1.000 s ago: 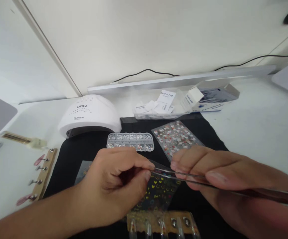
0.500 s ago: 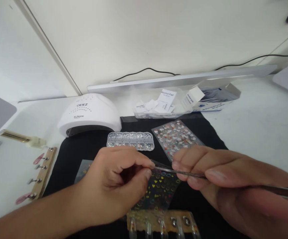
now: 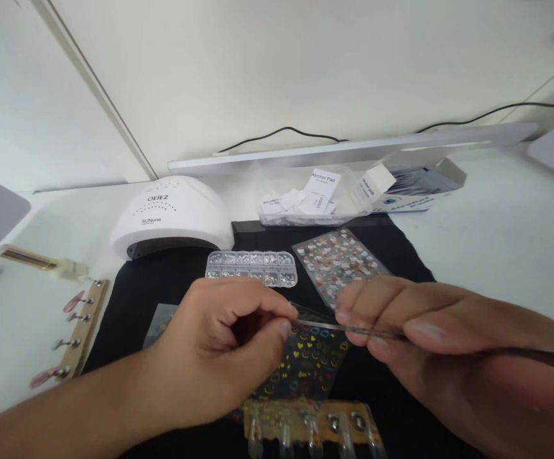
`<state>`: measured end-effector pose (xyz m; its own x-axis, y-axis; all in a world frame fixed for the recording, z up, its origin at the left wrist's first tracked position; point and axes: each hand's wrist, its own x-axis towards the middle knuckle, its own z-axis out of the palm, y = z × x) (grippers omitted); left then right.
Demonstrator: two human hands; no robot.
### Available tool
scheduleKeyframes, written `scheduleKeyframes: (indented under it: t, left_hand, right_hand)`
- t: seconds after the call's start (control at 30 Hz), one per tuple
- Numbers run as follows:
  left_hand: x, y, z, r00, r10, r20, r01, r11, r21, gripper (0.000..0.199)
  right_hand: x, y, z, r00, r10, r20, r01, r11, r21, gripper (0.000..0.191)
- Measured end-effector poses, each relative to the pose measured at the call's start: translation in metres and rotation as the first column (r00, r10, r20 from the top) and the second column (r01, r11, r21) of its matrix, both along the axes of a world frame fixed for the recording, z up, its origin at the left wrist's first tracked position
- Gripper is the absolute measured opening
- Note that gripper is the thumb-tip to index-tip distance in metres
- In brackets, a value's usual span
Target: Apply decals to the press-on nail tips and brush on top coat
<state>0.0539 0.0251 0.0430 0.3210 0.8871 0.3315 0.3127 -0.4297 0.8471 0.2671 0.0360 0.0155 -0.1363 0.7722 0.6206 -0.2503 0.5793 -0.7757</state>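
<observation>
My right hand (image 3: 430,338) is closed around slim metal tweezers (image 3: 544,358), whose narrow end points left. Thumb and forefinger of my left hand (image 3: 229,344) pinch a clear film (image 3: 312,313) close to the tweezers' tip. The fingertips of my right hand touch the film's other side. Below the hands is a transparent sticker sheet (image 3: 305,363) with yellow hearts and smiley shapes; my left hand covers part of it. Nearer me, several clear nail tips (image 3: 315,440) stand along a tan strip (image 3: 322,414) with metal studs.
Behind lie a rhinestone case (image 3: 252,268) and another sticker sheet (image 3: 341,261) on the black mat (image 3: 128,287). A white nail lamp (image 3: 171,217), a tray of alcohol pads (image 3: 300,220) and an open box (image 3: 415,191) stand farther back. A wooden nail stand (image 3: 85,331) is at left.
My right hand has shifted slightly right, and its tweezers have tilted a little. My left hand keeps its pinch almost in the same place.
</observation>
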Motion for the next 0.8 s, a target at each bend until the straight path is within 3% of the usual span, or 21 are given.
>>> scheduleKeyframes:
  t: [0.27,0.4,0.57,0.8]
  left_hand:
    - [-0.0004,-0.0006,-0.0006,1.0,-0.02,-0.006,0.02,1.0,-0.011,0.017]
    - [0.0003,-0.0008,0.0002,1.0,-0.03,-0.002,0.03,1.0,0.007,0.016]
    - [0.0,-0.001,0.0008,0.999,-0.033,-0.011,0.034,0.999,0.036,0.016]
    - [0.0003,-0.0003,0.0017,1.0,-0.021,-0.02,0.021,0.999,0.026,0.016]
  right_hand:
    - [-0.0019,0.0045,0.0017,0.999,-0.034,-0.037,0.035,0.999,0.007,0.04]
    - [0.0014,0.0045,-0.0003,1.0,-0.014,0.026,0.013,0.999,0.031,0.03]
    - [0.0068,0.0026,-0.0018,0.997,0.022,0.075,-0.026,0.998,0.048,0.036]
    - [0.0027,0.0061,0.0066,0.995,0.074,0.069,-0.076,0.997,0.03,0.029]
